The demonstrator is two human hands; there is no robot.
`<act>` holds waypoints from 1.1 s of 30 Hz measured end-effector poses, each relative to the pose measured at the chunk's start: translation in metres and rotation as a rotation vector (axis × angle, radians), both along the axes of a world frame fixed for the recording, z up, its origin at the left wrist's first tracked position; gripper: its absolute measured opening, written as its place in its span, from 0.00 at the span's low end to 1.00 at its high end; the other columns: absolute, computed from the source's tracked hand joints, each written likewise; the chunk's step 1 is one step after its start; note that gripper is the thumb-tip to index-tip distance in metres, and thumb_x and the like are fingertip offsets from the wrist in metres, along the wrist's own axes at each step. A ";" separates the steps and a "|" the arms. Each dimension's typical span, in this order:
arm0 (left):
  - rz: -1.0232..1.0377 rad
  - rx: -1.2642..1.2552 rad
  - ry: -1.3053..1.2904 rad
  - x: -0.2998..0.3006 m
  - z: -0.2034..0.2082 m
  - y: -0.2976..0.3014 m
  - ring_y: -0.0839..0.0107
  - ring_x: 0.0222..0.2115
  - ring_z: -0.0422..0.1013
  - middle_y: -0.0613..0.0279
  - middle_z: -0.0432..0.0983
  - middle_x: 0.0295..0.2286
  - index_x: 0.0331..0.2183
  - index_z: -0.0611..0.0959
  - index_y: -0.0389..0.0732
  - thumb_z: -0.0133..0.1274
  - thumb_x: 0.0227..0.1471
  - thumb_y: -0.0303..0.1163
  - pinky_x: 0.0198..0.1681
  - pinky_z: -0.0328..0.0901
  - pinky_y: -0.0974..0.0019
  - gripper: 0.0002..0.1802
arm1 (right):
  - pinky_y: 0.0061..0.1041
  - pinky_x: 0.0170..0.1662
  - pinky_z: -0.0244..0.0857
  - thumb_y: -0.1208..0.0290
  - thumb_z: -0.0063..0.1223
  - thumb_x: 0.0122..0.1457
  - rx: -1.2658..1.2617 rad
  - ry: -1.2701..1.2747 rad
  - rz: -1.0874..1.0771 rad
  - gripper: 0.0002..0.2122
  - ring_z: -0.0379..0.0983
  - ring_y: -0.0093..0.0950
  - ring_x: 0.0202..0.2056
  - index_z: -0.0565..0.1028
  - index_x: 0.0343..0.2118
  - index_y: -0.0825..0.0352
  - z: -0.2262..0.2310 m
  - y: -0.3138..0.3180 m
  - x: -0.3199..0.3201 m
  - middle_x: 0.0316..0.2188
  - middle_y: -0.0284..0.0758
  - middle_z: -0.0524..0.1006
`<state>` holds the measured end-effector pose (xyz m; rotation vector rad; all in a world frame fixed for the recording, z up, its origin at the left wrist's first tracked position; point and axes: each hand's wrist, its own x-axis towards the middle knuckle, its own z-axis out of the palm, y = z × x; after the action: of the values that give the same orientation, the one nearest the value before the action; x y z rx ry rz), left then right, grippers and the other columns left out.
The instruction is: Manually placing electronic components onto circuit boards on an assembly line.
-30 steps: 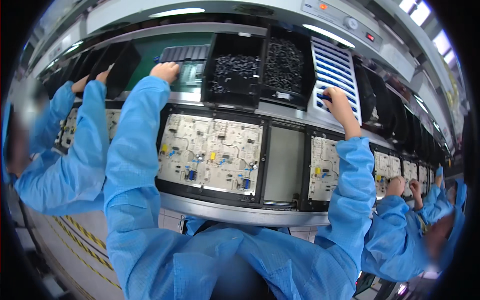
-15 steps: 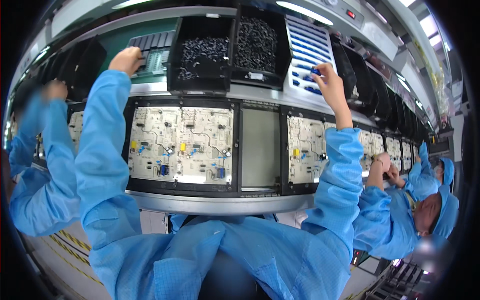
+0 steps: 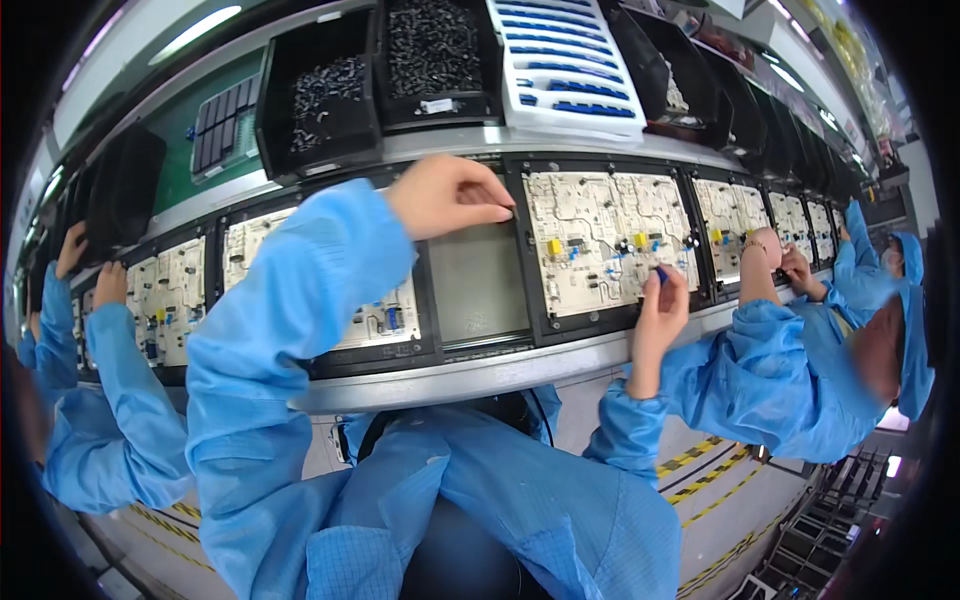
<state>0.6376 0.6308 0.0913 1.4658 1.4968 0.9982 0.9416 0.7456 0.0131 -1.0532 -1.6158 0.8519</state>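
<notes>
My right hand (image 3: 661, 318) pinches a small blue component (image 3: 661, 273) between thumb and fingertips, over the lower right part of a pale circuit board (image 3: 578, 285). That board sits in a black frame (image 3: 600, 329) and carries yellow, blue and dark parts. My left hand (image 3: 445, 197) is closed in a pinch beside the frame's upper left edge, above a grey gap (image 3: 480, 290) between frames. Whatever its fingertips hold, if anything, is too small to make out. Beneath my left forearm, another framed board (image 3: 250, 240) is partly hidden.
Behind the boards stand a white tray (image 3: 590, 122) with rows of blue components, black bins (image 3: 440, 105) of small dark parts, and a tray of dark blocks (image 3: 222, 130). Co-workers' hands (image 3: 110, 285) and a co-worker's hand (image 3: 795, 265) work on either side. A metal rail (image 3: 450, 378) runs in front.
My right hand has come from the white tray toward me, down to the board, with a blue component. My left hand has moved right from the dark-block tray to the frame edge. The view has shifted.
</notes>
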 end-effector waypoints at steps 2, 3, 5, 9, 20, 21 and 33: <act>0.009 -0.056 0.097 0.019 -0.021 0.030 0.77 0.27 0.70 0.63 0.75 0.25 0.28 0.79 0.38 0.57 0.42 0.32 0.33 0.65 0.73 0.09 | 0.12 0.29 0.57 0.78 0.51 0.51 -0.048 0.015 -0.017 0.08 0.62 0.14 0.27 0.71 0.35 0.70 -0.003 -0.009 0.007 0.27 0.28 0.70; 0.026 0.013 0.200 0.025 -0.030 0.045 0.75 0.27 0.70 0.62 0.75 0.25 0.28 0.79 0.38 0.57 0.41 0.32 0.33 0.65 0.72 0.09 | 0.11 0.28 0.57 0.78 0.50 0.52 0.026 -0.004 -0.044 0.07 0.63 0.14 0.26 0.71 0.35 0.69 -0.007 -0.010 0.009 0.25 0.28 0.69; 0.028 0.085 0.306 0.031 -0.045 0.067 0.73 0.26 0.70 0.61 0.74 0.25 0.29 0.80 0.39 0.57 0.41 0.31 0.32 0.65 0.71 0.09 | 0.11 0.26 0.58 0.77 0.50 0.52 0.023 -0.090 -0.062 0.07 0.63 0.13 0.24 0.71 0.35 0.68 -0.010 -0.015 0.014 0.22 0.27 0.68; 0.069 0.017 0.448 0.035 -0.065 0.093 0.69 0.27 0.72 0.59 0.75 0.25 0.29 0.80 0.39 0.55 0.40 0.32 0.33 0.66 0.69 0.10 | 0.10 0.26 0.57 0.77 0.51 0.52 0.015 -0.119 -0.023 0.07 0.63 0.12 0.23 0.71 0.35 0.68 -0.015 -0.014 0.019 0.22 0.26 0.67; 0.055 -0.051 0.518 0.041 -0.061 0.099 0.71 0.26 0.71 0.59 0.74 0.25 0.30 0.80 0.40 0.56 0.41 0.34 0.32 0.66 0.71 0.11 | 0.12 0.25 0.53 0.79 0.54 0.48 -0.033 -0.060 -0.030 0.07 0.57 0.13 0.22 0.72 0.31 0.69 -0.006 -0.010 0.021 0.22 0.26 0.68; 0.049 -0.043 0.525 0.041 -0.059 0.099 0.71 0.26 0.71 0.59 0.74 0.25 0.30 0.80 0.40 0.56 0.41 0.34 0.32 0.66 0.71 0.11 | 0.12 0.25 0.53 0.79 0.54 0.48 -0.037 -0.061 -0.028 0.07 0.57 0.13 0.22 0.72 0.31 0.69 -0.006 -0.009 0.021 0.22 0.26 0.68; -0.011 -0.149 0.682 0.051 -0.054 0.095 0.69 0.28 0.71 0.62 0.74 0.26 0.33 0.78 0.42 0.58 0.39 0.37 0.32 0.66 0.68 0.16 | 0.13 0.31 0.57 0.85 0.55 0.42 -0.035 -0.100 0.240 0.12 0.60 0.16 0.28 0.70 0.32 0.69 0.019 -0.024 0.009 0.27 0.28 0.67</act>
<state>0.6884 0.7256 0.0375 1.7956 1.9756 0.3638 0.9505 0.7219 0.0322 -0.9510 -1.8440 1.0025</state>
